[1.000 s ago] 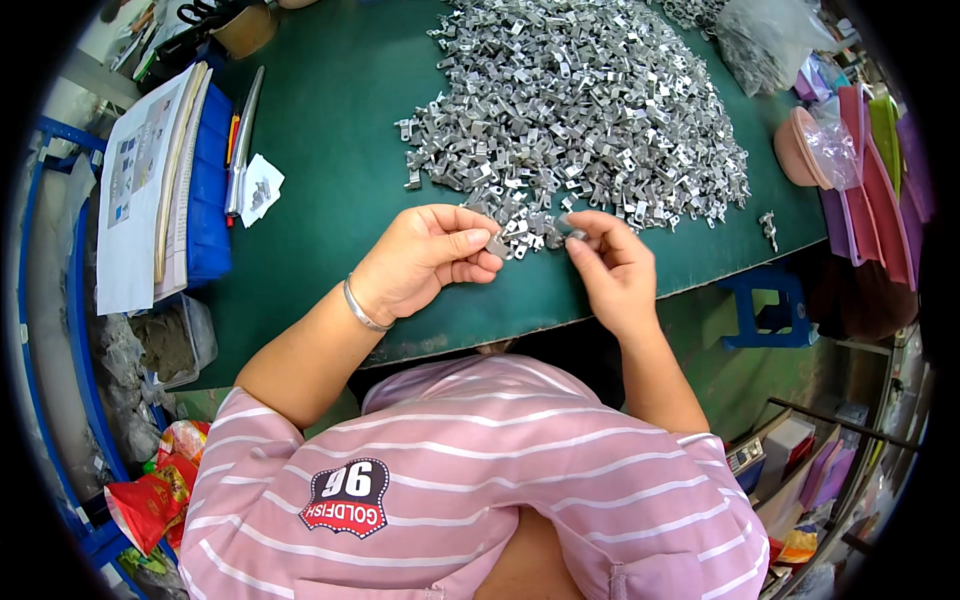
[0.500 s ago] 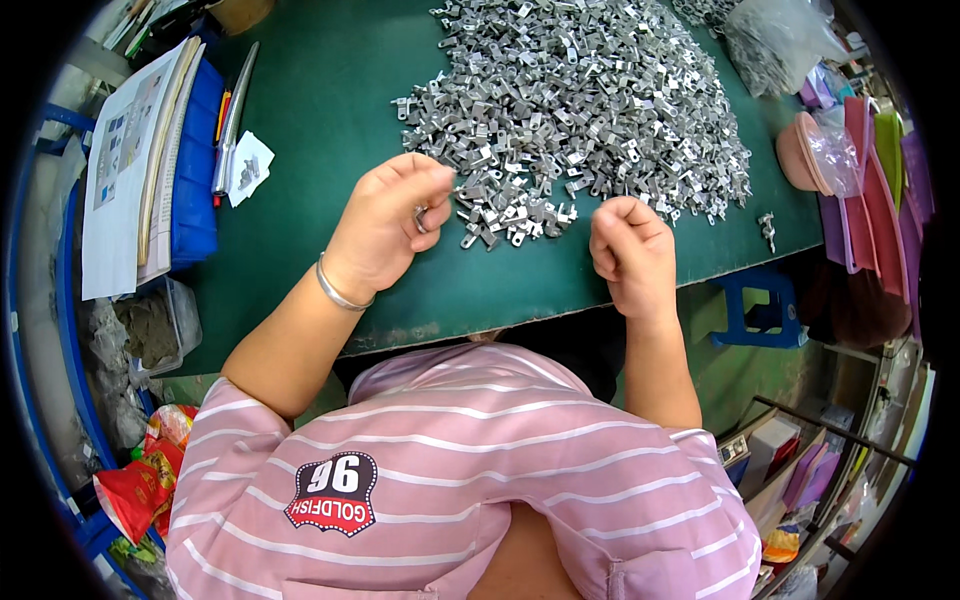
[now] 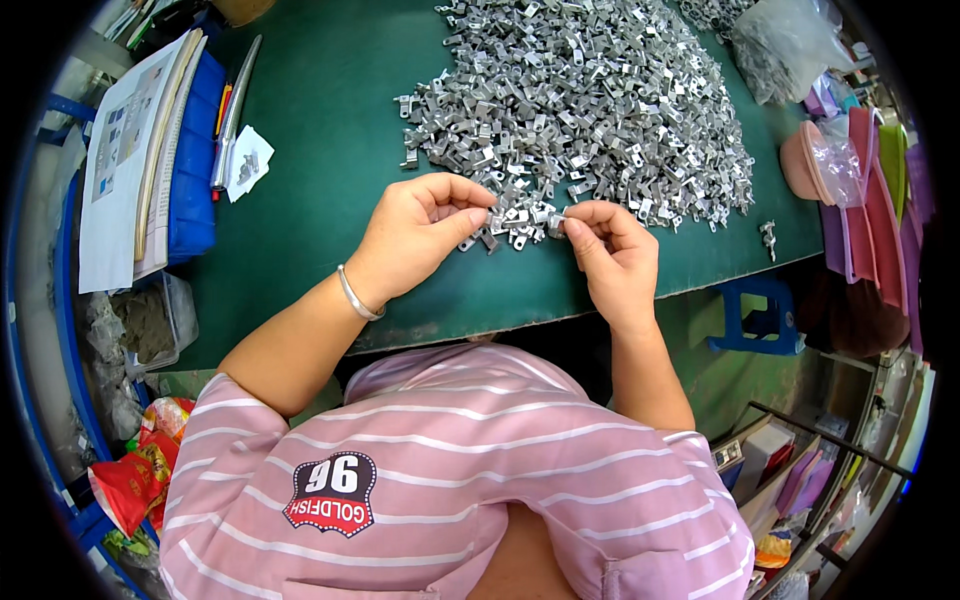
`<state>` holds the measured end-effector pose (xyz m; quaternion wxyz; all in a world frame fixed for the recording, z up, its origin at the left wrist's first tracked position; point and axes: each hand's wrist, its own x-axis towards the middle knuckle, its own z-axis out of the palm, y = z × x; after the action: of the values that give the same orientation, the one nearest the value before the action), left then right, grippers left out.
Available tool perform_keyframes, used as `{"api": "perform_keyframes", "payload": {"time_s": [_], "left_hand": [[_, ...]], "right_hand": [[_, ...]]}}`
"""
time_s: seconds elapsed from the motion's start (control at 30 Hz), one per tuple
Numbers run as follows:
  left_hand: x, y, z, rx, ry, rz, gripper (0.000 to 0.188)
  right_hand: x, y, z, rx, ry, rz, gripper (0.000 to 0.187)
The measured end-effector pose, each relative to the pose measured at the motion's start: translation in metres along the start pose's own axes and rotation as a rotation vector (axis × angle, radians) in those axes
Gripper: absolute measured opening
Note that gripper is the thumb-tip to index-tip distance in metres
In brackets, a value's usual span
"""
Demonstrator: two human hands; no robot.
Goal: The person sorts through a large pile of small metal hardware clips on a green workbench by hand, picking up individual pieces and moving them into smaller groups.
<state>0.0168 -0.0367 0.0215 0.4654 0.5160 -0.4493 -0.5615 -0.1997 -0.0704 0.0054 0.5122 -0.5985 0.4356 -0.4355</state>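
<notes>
A large heap of small silver metal brackets [image 3: 600,110], bent and with holes, covers the far middle of the green table. At the heap's near edge, my left hand [image 3: 425,230] has its thumb and forefinger drawn together in a pinch. Whatever lies between those fingertips is too small to make out. My right hand [image 3: 618,255] faces it, thumb and forefinger pinching a small metal bracket [image 3: 556,226]. Loose brackets [image 3: 520,222] lie on the table between the two hands. A metal bangle [image 3: 355,294] circles my left wrist.
Papers lean on a blue bin [image 3: 195,150] at the left, beside a long metal tool [image 3: 235,120] and a white scrap [image 3: 248,165]. To the right are a clear plastic bag [image 3: 785,45], a pink tub [image 3: 803,165] and a few separate metal pieces [image 3: 768,240]. Below stands a blue stool [image 3: 757,315].
Both hands have moved inward to the loose brackets. My left hand has shifted right and slightly down. The right hand has turned its fingers left, and a bracket now shows at its fingertips.
</notes>
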Motion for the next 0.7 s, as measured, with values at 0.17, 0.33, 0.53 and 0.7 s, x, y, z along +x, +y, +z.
{"api": "perform_keyframes", "payload": {"time_s": [0.17, 0.33, 0.53, 0.7], "left_hand": [[0.000, -0.001, -0.008, -0.439, -0.189, -0.194, 0.016], [0.001, -0.004, -0.010, -0.687, -0.285, -0.302, 0.017], [0.001, -0.005, -0.011, -0.754, -0.340, -0.304, 0.016], [0.000, -0.004, -0.008, -0.606, -0.263, -0.256, 0.017]], "right_hand": [[-0.003, -0.007, -0.001, 0.346, -0.099, 0.169, 0.013], [-0.003, -0.006, 0.002, 0.549, -0.145, 0.161, 0.014], [0.005, -0.005, -0.005, 1.232, -0.263, 0.359, 0.018], [0.009, -0.015, -0.001, 0.160, -0.107, 0.184, 0.013]]}}
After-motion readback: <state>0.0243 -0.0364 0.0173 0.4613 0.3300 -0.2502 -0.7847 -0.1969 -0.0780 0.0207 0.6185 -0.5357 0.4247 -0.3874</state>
